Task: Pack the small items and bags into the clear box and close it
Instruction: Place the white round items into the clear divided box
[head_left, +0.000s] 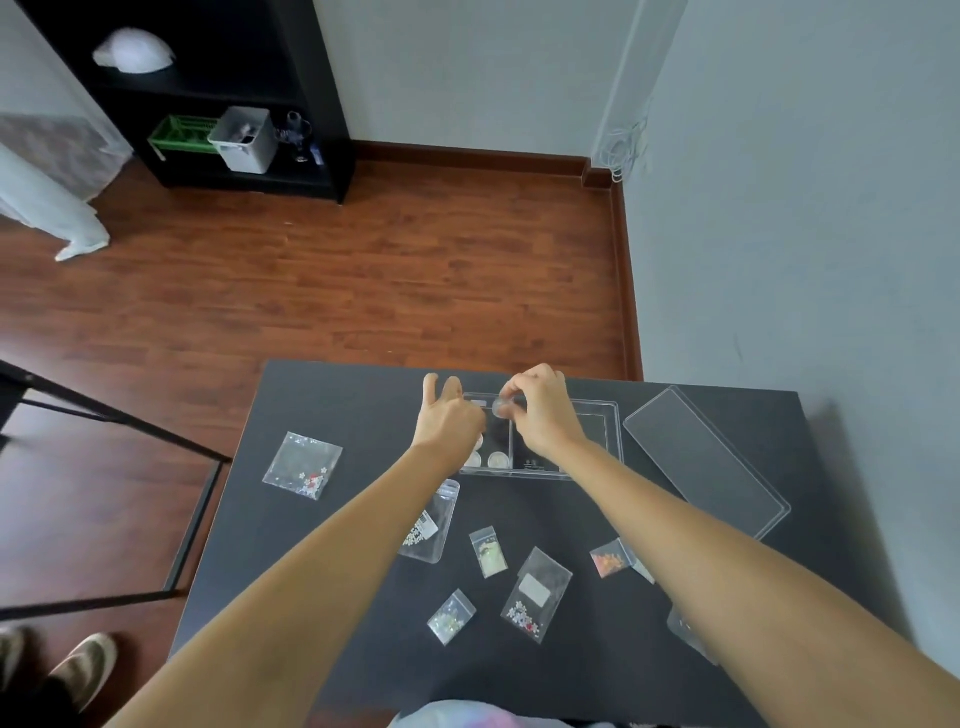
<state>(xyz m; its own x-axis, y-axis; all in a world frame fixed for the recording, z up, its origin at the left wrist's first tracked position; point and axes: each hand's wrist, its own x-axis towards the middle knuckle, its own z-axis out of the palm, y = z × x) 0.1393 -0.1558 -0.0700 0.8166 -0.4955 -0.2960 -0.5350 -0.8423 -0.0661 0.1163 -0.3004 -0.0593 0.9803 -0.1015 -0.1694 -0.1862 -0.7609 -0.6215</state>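
we are pinching small round jar (503, 406) with right hand (540, 410) over clear box (602, 415); light, slippery, gripping rim. left hand (449, 418) open beside box.

My right hand (540, 410) pinches a small round clear pot (502, 406) over the open clear box (597, 441). My left hand (449, 421) hovers beside it, fingers loose. Lid (706, 462) and bags (304, 464) lie on the table (337, 405).
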